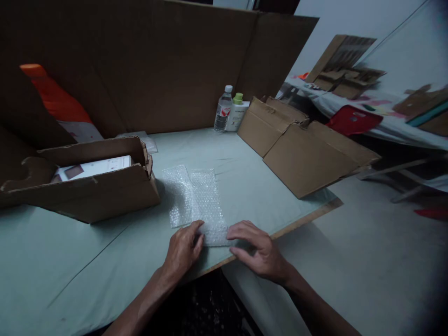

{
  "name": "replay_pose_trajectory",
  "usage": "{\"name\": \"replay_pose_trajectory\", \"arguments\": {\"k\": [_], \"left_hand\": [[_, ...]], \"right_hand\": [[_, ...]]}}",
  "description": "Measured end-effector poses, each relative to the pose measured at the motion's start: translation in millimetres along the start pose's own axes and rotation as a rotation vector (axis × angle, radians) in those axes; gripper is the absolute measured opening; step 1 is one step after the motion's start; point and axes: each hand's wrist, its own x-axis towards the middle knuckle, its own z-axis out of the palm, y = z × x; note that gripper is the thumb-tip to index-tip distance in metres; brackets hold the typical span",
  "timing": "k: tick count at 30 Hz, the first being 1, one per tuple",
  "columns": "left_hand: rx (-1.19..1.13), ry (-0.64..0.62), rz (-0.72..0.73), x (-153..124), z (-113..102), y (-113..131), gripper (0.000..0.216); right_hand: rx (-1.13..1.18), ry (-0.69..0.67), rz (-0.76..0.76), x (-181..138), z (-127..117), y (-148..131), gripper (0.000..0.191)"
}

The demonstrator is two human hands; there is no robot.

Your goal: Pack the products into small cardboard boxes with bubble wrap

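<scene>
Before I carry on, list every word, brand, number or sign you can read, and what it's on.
None reads surely.
Clear bottle, red-and-white label: markings too blurred.
White bottle with green cap: small dark lettering, too blurred.
White box in the left carton: faint print, too small.
Bubble wrap: no print seen.

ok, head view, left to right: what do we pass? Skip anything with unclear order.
Open cardboard box → left hand → near end of the bubble wrap → right hand → red object in the background.
</scene>
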Motion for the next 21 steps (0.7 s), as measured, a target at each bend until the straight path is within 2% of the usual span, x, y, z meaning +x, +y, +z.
{"name": "replay_pose_trajectory", "arguments": {"k": [3, 6, 8, 11, 15, 19, 21], "left_hand": [[0.044, 0.093, 0.048, 1.7, 5.4, -3.0, 0.041], [0.107, 0.226, 0.133, -6.6, 2.1, -2.9, 0.047], [0.132, 0.220, 0.216, -15.0, -3.5, -1.2, 0.047], [0.081, 0.108, 0.291, -26.9, -10.2, 2.4, 0.031], [-0.040, 0.069, 0.162, -32.5, -9.1, 3.7, 0.023], [0.024, 0.145, 0.099, -24.4, -1.6, -0.3, 0.026], [0.084, 0.199, 0.123, -21.0, 0.3, -2.3, 0.027]], "right_hand": [[-0.283, -0.133, -0.049, -6.5, 18.6, 11.3, 0.036], [-0.379, -0.149, -0.065, -7.8, 31.6, 23.7, 0.030], [-0.348, -0.121, -0.079, -5.8, 34.5, 26.4, 0.025], [-0.230, -0.135, -0.044, -2.3, 32.1, 21.7, 0.021], [-0.106, -0.166, 0.040, -6.0, 27.0, 10.4, 0.021], [-0.268, -0.030, 0.009, -17.6, 29.9, 4.0, 0.033], [-0.338, -0.062, -0.023, -21.0, 34.5, 4.7, 0.036]]}}
